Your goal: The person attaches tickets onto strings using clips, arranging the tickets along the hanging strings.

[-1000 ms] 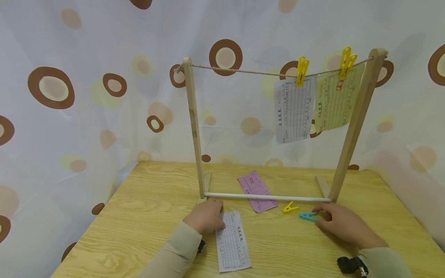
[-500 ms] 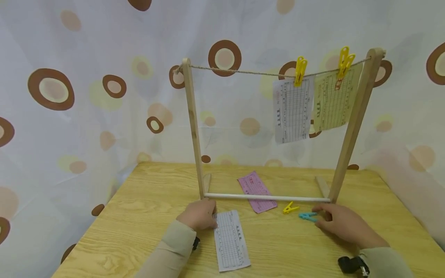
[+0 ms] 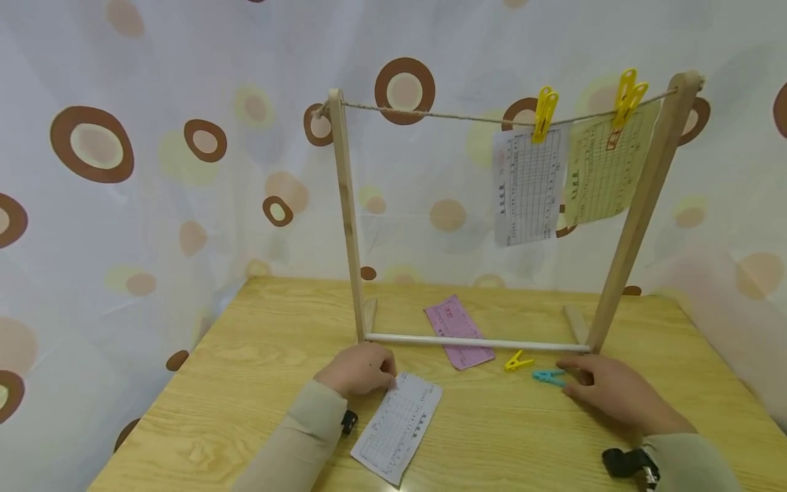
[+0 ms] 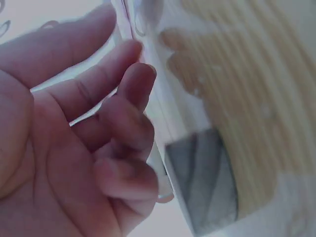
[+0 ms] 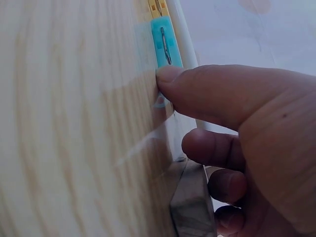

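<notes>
My left hand (image 3: 363, 369) pinches the top corner of a white printed slip (image 3: 399, 427) lying slanted on the table. Its remaining fingers curl in toward the palm in the left wrist view. At the right, my right hand (image 3: 617, 391) holds the handle ends of a blue clothespin (image 3: 549, 377) between thumb and forefinger, low at the tabletop. Up close in the right wrist view, the thumb touches the blue clothespin (image 5: 165, 42); the forefinger's contact is hidden. A yellow clothespin (image 3: 518, 361) lies just left of the blue one.
A wooden frame (image 3: 348, 219) stands across the table (image 3: 246, 383), with a string (image 3: 443, 115) along its top. Yellow clothespins hold a white slip (image 3: 529, 191) and a yellow-green slip (image 3: 609, 171) there. A pink slip (image 3: 458, 328) lies under the white lower bar (image 3: 406, 338).
The white slip has swung round, its near end moving left, while my left hand stays at its far corner. The right hand keeps its place at the blue clothespin. The view has shifted slightly.
</notes>
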The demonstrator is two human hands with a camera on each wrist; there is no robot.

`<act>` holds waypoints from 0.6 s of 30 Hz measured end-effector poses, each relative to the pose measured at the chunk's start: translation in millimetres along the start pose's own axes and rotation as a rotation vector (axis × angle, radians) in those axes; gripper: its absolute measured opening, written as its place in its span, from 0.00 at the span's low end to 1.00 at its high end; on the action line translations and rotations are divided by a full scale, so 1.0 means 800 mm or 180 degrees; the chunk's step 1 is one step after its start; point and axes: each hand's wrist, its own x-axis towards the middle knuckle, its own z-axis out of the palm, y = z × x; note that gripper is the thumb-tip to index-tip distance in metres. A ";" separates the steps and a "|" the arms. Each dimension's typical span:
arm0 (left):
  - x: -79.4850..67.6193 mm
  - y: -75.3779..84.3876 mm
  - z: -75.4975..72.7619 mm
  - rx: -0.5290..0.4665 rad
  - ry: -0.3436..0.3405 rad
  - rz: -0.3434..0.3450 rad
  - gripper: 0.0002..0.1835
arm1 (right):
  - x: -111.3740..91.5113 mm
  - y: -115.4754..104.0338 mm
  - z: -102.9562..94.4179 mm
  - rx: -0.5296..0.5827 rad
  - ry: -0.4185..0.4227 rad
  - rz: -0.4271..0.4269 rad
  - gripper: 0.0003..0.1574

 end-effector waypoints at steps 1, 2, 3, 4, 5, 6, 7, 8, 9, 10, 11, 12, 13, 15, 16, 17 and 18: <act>0.001 0.001 0.001 -0.0008 -0.0029 0.0041 0.07 | 0.000 0.000 0.000 -0.0008 0.0002 -0.0009 0.32; 0.002 0.002 0.002 -0.0025 -0.0075 0.0062 0.11 | 0.001 0.000 0.001 -0.0015 0.0005 -0.0010 0.31; 0.003 0.003 0.004 -0.0023 -0.0114 0.0096 0.15 | 0.001 0.000 0.001 -0.0028 0.0006 -0.0010 0.31; 0.004 0.005 0.006 -0.0024 -0.0142 0.0123 0.19 | 0.001 0.001 0.001 -0.0038 0.0005 -0.0006 0.31; 0.004 0.007 0.007 -0.0014 -0.0173 0.0123 0.21 | 0.001 0.001 0.002 -0.0058 0.0009 -0.0001 0.31; 0.004 0.010 0.008 0.0007 -0.0190 0.0114 0.22 | 0.001 0.001 0.001 -0.0070 0.0013 0.0006 0.31; 0.003 0.012 0.009 0.0015 -0.0206 0.0100 0.21 | 0.002 0.001 0.001 -0.0080 0.0016 0.0008 0.31; 0.002 0.015 0.009 0.0042 -0.0214 0.0086 0.20 | 0.002 0.002 0.001 -0.0094 0.0021 0.0011 0.31; 0.002 0.016 0.009 0.0066 -0.0208 0.0072 0.18 | 0.002 0.002 0.001 -0.0102 0.0022 0.0015 0.31; 0.001 0.017 0.009 0.0071 -0.0199 0.0052 0.16 | 0.002 0.002 0.001 -0.0099 0.0017 0.0018 0.32; 0.000 0.018 0.009 0.0095 -0.0191 0.0045 0.13 | 0.003 0.003 0.000 -0.0100 0.0017 0.0016 0.32; -0.001 0.019 0.009 0.0110 -0.0180 0.0040 0.11 | 0.003 0.003 0.001 -0.0097 0.0016 0.0016 0.32; -0.001 0.019 0.009 0.0128 -0.0161 0.0045 0.09 | 0.003 0.004 0.000 -0.0096 0.0020 0.0017 0.32; -0.002 0.019 0.010 0.0135 -0.0131 0.0039 0.07 | 0.002 0.005 0.000 -0.0061 0.0021 0.0027 0.31; -0.002 0.019 0.010 0.0125 -0.0130 0.0036 0.06 | 0.002 0.005 0.000 -0.0046 0.0015 0.0028 0.31; -0.002 0.019 0.011 0.0120 -0.0132 0.0026 0.06 | 0.002 0.005 0.001 -0.0033 0.0011 0.0029 0.31; -0.002 0.018 0.011 0.0101 -0.0133 0.0008 0.06 | 0.002 0.005 0.001 -0.0029 0.0004 0.0032 0.30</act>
